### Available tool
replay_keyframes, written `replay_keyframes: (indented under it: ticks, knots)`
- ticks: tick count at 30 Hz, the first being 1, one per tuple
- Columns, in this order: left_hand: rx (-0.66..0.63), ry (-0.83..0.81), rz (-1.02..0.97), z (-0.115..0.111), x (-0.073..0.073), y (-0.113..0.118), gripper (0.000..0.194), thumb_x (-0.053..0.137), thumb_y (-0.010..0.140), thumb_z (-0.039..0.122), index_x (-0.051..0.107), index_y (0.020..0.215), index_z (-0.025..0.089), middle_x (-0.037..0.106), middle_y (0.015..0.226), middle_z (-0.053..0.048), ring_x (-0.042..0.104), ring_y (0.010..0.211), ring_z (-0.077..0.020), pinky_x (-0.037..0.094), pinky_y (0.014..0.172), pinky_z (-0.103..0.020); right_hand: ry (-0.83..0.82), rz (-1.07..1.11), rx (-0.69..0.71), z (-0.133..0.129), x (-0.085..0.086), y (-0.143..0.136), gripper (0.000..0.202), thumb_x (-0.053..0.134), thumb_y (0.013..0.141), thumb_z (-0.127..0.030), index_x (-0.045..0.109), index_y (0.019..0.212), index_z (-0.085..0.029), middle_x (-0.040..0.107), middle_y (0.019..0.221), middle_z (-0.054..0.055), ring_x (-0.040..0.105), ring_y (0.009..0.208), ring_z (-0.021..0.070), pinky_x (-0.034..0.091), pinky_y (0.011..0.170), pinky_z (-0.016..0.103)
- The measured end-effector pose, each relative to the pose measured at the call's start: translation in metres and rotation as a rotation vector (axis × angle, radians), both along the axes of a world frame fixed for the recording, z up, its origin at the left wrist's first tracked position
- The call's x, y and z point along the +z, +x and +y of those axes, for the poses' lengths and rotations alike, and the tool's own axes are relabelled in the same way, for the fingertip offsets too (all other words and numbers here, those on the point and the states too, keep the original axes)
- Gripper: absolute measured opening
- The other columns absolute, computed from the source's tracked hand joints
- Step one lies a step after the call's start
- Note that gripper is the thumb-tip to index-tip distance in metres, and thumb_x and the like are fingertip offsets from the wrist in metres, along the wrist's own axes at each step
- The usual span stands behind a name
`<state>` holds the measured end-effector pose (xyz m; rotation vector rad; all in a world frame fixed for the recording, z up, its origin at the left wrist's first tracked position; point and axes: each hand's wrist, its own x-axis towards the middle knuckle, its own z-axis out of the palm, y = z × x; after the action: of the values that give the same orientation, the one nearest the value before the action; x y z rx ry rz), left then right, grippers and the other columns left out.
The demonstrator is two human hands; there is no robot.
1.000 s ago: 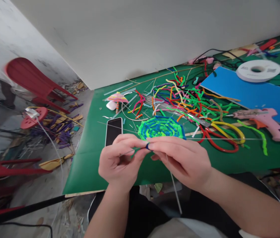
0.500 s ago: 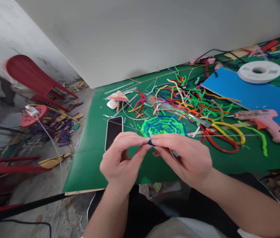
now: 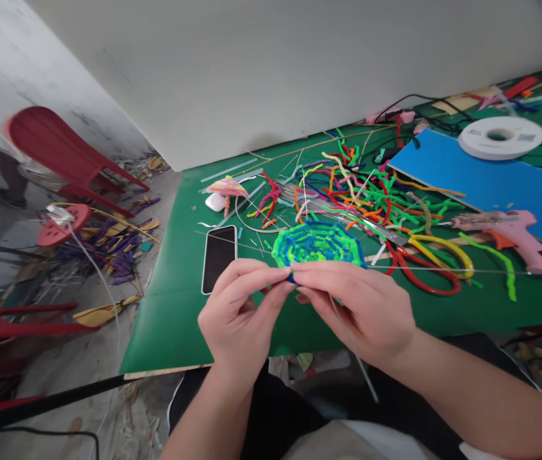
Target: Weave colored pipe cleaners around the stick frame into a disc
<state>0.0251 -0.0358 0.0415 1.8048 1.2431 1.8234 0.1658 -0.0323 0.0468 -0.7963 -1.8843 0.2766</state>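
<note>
A round woven piece of green and blue pipe cleaners (image 3: 319, 243), wound in rings on thin wire spokes, is held tilted above the table. My left hand (image 3: 240, 306) is closed, its thumb and index finger pinching the near edge at a small dark blue bit. Right beside it, my right hand (image 3: 355, 303) pinches the same edge, fingertips almost touching the left ones. One thin wire (image 3: 364, 377) slants down below my right hand, and another runs out to the right. My fingers hide the exact spot being gripped.
On the green table (image 3: 165, 319) are a phone (image 3: 220, 259), a small pink-striped parasol shape (image 3: 227, 186), loose pipe cleaners (image 3: 348, 179), scissors (image 3: 436, 262), a pink glue gun (image 3: 525, 236), a blue board (image 3: 443, 160) and a white spool (image 3: 501, 137). A red chair (image 3: 55, 147) stands left.
Both hands keep their pinch in nearly the same place. The wire below my right hand now shows farther down, and the wire on the right has tilted slightly downward.
</note>
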Motion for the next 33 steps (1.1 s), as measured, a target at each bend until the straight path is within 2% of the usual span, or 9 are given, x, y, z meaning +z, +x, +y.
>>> replay_keyframes:
  ticks: [5, 9, 14, 19, 23, 27, 33]
  knots:
    - [0.015, -0.004, 0.029, -0.001, 0.001, -0.002, 0.020, 0.069, 0.064, 0.006, 0.067, 0.078, 0.020, 0.061, 0.070, 0.002, 0.054, 0.065, -0.0081, 0.041, 0.049, -0.018, 0.002, -0.005, 0.004, 0.000, 0.001, 0.000, 0.016, 0.052, 0.080, -0.010, 0.061, 0.093, -0.014, 0.069, 0.092, 0.005, 0.063, 0.088, 0.0083, 0.052, 0.079, 0.016]
    - [0.068, 0.028, -0.078, -0.004, -0.001, 0.002, 0.032, 0.068, 0.061, 0.000, 0.063, 0.086, 0.019, 0.062, 0.075, 0.002, 0.057, 0.068, -0.0089, 0.046, 0.055, -0.019, 0.019, -0.023, -0.002, 0.001, 0.001, 0.000, 0.017, 0.052, 0.080, -0.010, 0.062, 0.093, -0.015, 0.069, 0.092, 0.005, 0.064, 0.087, 0.0083, 0.051, 0.079, 0.016]
    - [0.042, 0.118, -0.201, -0.004, -0.002, 0.010, 0.039, 0.067, 0.059, -0.005, 0.057, 0.089, 0.017, 0.063, 0.072, 0.003, 0.061, 0.066, -0.0099, 0.050, 0.058, -0.023, 0.029, -0.024, -0.005, 0.000, 0.000, 0.000, 0.017, 0.052, 0.080, -0.011, 0.062, 0.093, -0.015, 0.069, 0.093, 0.004, 0.064, 0.087, 0.0083, 0.051, 0.079, 0.016]
    - [0.115, 0.206, -0.177, -0.002, -0.004, 0.014, 0.038, 0.068, 0.059, -0.004, 0.057, 0.088, 0.018, 0.065, 0.072, 0.004, 0.061, 0.064, -0.0091, 0.052, 0.058, -0.023, 0.010, -0.028, 0.005, 0.000, 0.001, -0.001, 0.017, 0.052, 0.080, -0.010, 0.061, 0.093, -0.014, 0.069, 0.094, 0.005, 0.063, 0.088, 0.0087, 0.052, 0.080, 0.017]
    - [0.123, 0.248, -0.180, -0.002, -0.006, 0.015, 0.037, 0.068, 0.059, -0.004, 0.057, 0.087, 0.017, 0.066, 0.072, 0.003, 0.062, 0.064, -0.0101, 0.053, 0.058, -0.025, 0.008, -0.019, 0.003, 0.000, 0.001, -0.001, 0.017, 0.052, 0.080, -0.010, 0.062, 0.093, -0.014, 0.069, 0.094, 0.005, 0.064, 0.088, 0.0090, 0.052, 0.079, 0.016]
    - [0.094, 0.216, -0.147, -0.002, -0.005, 0.012, 0.038, 0.068, 0.059, -0.005, 0.057, 0.087, 0.018, 0.066, 0.072, 0.003, 0.063, 0.065, -0.0110, 0.053, 0.058, -0.025, 0.004, -0.003, 0.022, 0.001, 0.000, 0.000, 0.017, 0.052, 0.079, -0.009, 0.062, 0.092, -0.014, 0.069, 0.093, 0.006, 0.064, 0.088, 0.0095, 0.052, 0.079, 0.016]
    - [0.061, 0.146, -0.015, -0.001, -0.005, 0.002, 0.026, 0.068, 0.065, 0.006, 0.056, 0.083, 0.021, 0.066, 0.070, 0.003, 0.064, 0.063, -0.0140, 0.053, 0.057, -0.030, -0.020, 0.007, 0.066, 0.003, 0.000, 0.001, 0.017, 0.051, 0.080, -0.009, 0.062, 0.091, -0.013, 0.069, 0.091, 0.007, 0.064, 0.086, 0.0094, 0.052, 0.078, 0.016]
